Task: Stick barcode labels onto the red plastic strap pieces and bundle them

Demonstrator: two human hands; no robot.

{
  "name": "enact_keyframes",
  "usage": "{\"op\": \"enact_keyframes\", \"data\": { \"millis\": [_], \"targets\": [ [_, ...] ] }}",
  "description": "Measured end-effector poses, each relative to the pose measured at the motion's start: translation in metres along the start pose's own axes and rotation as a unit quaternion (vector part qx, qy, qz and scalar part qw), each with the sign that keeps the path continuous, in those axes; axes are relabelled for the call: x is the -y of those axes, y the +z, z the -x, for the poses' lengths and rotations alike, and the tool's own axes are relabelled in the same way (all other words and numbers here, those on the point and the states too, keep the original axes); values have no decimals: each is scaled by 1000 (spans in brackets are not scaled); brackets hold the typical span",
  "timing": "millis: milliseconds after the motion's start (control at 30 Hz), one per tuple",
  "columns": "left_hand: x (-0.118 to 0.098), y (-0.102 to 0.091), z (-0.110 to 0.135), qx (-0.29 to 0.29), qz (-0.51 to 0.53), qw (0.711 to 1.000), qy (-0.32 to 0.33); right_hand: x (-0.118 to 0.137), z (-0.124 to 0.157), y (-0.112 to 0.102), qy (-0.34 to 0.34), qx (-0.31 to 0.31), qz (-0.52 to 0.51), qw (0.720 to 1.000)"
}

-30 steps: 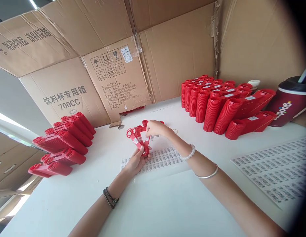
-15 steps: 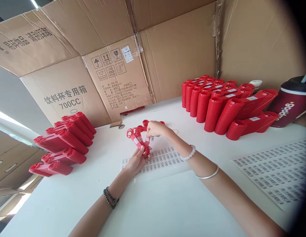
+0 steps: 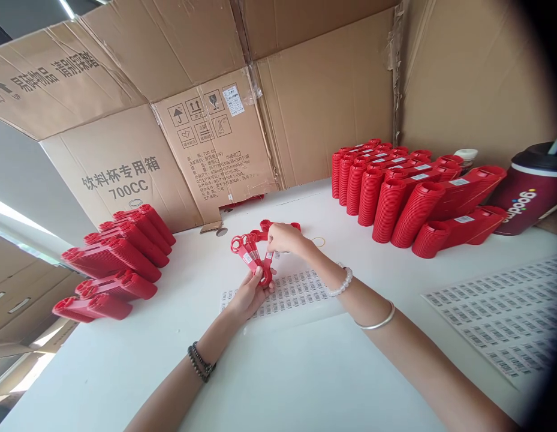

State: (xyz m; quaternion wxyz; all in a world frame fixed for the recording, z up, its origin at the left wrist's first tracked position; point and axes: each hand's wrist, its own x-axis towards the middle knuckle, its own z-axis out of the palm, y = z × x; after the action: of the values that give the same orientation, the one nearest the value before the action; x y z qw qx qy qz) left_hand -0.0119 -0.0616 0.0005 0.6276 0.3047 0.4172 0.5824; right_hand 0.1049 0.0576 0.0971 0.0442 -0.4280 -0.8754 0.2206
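Observation:
My left hand [image 3: 249, 295] is closed around the lower ends of several red plastic strips with ring-shaped ends [image 3: 250, 257], spread like a fan. White barcode labels show on some of them. My right hand [image 3: 285, 238] pinches at the upper part of the rightmost strip; its fingertips hide that end, and whether a label is between them I cannot make out. Beneath my hands lies a sheet of barcode stickers [image 3: 300, 291] on the white table. Just behind my right hand, another small stack of red strips [image 3: 263, 230] is partly covered.
Stacks of red strips stand at the left [image 3: 125, 246] and right [image 3: 395, 198], the right ones labelled. A second sticker sheet [image 3: 498, 312] lies at the right, near a dark red cup [image 3: 525, 192]. Cardboard walls [image 3: 323, 114] close off the back. A yellow rubber band [image 3: 322, 241] lies behind my right arm.
My right hand has shifted very slightly at the rightmost strip. My left hand keeps its hold on the fan, and the view has tilted a little.

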Motion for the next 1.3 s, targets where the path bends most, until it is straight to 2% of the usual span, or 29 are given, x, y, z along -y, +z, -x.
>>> {"op": "enact_keyframes", "data": {
  "millis": [200, 333, 400, 533, 767, 867, 1000, 1167, 1300],
  "targets": [
    [1, 0, 0, -15, 7, 1000, 9, 3, -9, 17, 38, -73, 41, 996],
    [2, -1, 1, -8, -1, 1000, 17, -7, -8, 7, 88, -134, 35, 986],
    [3, -2, 0, -9, -7, 1000, 20, -14, -6, -2, 98, -140, 23, 985],
    [3, -4, 0, -7, -30, 999, 22, -18, -2, -13, 73, -129, 26, 989],
    [4, -2, 1, -3, -47, 999, 28, 2, 9, -12, 40, -169, 71, 982],
    [6, -1, 2, 16, -82, 996, 38, 10, 17, -13, 30, -178, 82, 980],
    [8, -4, 3, 63, -185, 979, 50, 13, 28, -18, 10, -150, 73, 986],
    [9, -10, 2, 93, -225, 968, 56, 1, 32, -29, -59, -37, -32, 997],
    [8, -10, 2, 107, -223, 967, 55, -12, 31, -35, -29, -5, -95, 995]
  ]
}}
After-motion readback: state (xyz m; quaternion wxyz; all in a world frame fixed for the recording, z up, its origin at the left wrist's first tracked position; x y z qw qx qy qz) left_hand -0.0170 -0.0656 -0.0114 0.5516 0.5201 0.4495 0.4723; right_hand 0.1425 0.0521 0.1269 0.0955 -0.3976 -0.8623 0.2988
